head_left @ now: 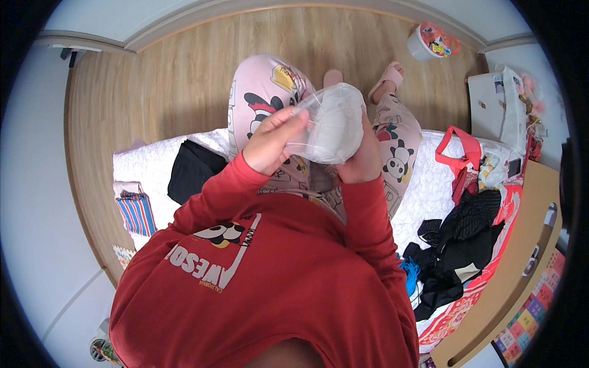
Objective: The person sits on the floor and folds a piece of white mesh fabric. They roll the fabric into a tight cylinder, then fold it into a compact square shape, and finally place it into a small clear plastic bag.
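Note:
Above my lap I hold a white, rounded, padded garment (341, 122) with a see-through side band; it looks like a bra with its cups laid together. My left hand (276, 138) pinches the clear band at its left edge, thumb on top. My right hand (366, 152) grips the rounded side from the right and beneath, and most of its fingers are hidden behind the garment. The garment is raised between my knees, over pink patterned trousers (264, 92).
On the white quilt (423, 168), a folded black cloth (194, 170) and a striped folded cloth (136, 214) lie to the left. Black clothes (469, 227) and a red strap (460, 150) are piled right. A white bin (421, 46) stands on the floor ahead.

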Demonstrator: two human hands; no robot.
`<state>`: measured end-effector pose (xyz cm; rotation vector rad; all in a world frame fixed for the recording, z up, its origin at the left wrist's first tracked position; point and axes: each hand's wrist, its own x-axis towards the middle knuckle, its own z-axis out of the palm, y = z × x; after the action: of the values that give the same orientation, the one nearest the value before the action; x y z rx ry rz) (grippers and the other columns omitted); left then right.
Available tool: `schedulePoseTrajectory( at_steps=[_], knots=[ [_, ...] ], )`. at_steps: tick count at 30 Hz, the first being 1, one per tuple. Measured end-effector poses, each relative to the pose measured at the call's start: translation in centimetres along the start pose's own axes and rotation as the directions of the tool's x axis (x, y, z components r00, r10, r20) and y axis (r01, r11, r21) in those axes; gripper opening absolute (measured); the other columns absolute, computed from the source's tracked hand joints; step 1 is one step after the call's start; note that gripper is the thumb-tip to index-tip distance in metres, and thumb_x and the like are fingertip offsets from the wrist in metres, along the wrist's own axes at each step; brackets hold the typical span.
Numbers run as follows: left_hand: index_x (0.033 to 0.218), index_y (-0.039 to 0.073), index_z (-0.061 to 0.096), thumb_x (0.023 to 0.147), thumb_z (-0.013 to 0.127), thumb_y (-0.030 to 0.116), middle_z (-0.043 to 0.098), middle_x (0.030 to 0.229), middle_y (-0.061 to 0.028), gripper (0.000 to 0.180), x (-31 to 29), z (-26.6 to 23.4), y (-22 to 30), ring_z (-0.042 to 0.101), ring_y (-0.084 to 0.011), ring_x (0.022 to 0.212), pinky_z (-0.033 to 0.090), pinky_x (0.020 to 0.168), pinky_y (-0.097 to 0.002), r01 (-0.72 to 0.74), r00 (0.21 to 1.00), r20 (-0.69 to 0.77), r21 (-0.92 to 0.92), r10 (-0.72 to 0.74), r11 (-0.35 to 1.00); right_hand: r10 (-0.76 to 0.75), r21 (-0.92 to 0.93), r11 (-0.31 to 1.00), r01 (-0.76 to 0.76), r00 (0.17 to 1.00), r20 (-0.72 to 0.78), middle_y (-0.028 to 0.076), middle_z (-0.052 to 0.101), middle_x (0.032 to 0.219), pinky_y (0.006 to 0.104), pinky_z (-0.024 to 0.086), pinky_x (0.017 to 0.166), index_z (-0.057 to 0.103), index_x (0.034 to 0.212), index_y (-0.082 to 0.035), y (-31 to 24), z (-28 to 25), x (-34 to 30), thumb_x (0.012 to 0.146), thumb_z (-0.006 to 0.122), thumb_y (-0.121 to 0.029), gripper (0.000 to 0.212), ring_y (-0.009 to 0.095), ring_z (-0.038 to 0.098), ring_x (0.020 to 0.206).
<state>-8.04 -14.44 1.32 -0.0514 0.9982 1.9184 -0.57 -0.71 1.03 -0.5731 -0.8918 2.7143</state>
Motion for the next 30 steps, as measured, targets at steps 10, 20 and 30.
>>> schedulePoseTrajectory(
  at_steps=[10,20,30],
  knots=[
    [0.093,0.004,0.052,0.086,0.05,0.009,0.056,0.075,0.0013,0.008,3.1,0.2,-2.7,0.049,-0.0028,0.06,0.041,0.055,-0.0185,-0.366,0.923,0.008,0.319,0.384,0.874,-0.047,-0.067,0.997,0.041,0.994,-0.094,0.009,0.054,0.108,0.0266,0.043,0.08,0.043,0.116,0.0,0.7,1.5,-0.3,0.093,0.035,-0.029,0.038,0.015,0.054,0.095],
    [0.124,0.002,0.033,0.08,0.059,0.01,0.048,0.111,-0.006,0.051,0.8,0.9,0.2,0.047,-0.0128,0.099,0.04,0.085,-0.0283,-0.237,0.962,0.206,0.303,0.179,0.923,-0.369,-0.863,0.425,0.275,0.923,0.112,0.015,0.054,0.092,0.0325,0.041,0.067,0.047,0.097,0.003,0.2,1.0,-0.4,0.089,0.044,-0.029,0.033,0.022,0.054,0.077],
    [0.13,0.001,0.026,0.075,0.06,0.021,0.042,0.124,-0.0148,0.068,0.3,-0.1,0.6,0.043,-0.0276,0.114,0.034,0.095,-0.0407,0.127,0.921,0.385,-0.138,-0.065,0.982,-0.211,-0.6,0.728,0.332,0.941,0.264,0.011,0.047,0.111,0.0294,0.039,0.086,0.043,0.114,0.0,-4.0,1.9,-3.1,0.08,0.054,-0.005,0.035,0.018,0.049,0.098]
  ],
)
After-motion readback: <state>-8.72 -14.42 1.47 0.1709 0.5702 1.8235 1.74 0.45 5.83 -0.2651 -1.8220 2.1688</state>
